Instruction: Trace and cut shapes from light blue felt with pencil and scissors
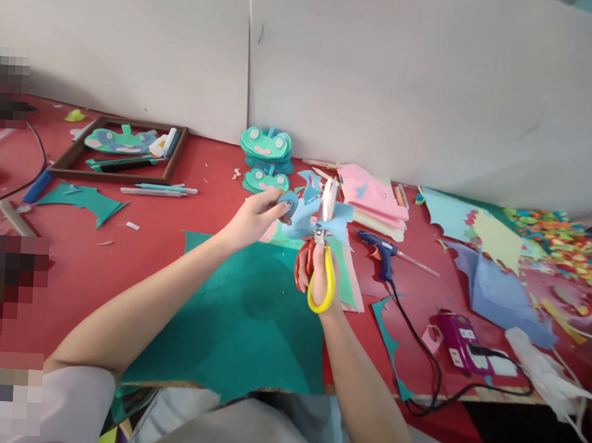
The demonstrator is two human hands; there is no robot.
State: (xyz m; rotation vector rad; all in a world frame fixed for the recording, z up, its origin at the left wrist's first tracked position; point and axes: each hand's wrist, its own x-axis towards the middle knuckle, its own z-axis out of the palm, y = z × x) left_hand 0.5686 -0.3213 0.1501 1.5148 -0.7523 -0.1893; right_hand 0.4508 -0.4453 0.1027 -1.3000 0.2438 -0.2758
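Pinched in my left hand (264,213) is a small round blue felt piece (289,206). My right hand (318,269) is closed around the red and yellow handles of a pair of scissors (328,286), whose blades point away from me, just right of the blue piece. Light blue felt (343,214) lies on the table behind the blades, over pink and green sheets. A large dark green felt sheet (241,311) spreads below my hands. Stacked green frog faces (266,147) sit by the wall.
On the red table (151,230), a wooden frame (117,176) holding pens lies left. Pink felt (371,196), a blue glue gun (381,249) with a black cord, a purple power strip (461,339) and colourful scraps (563,245) are on the right.
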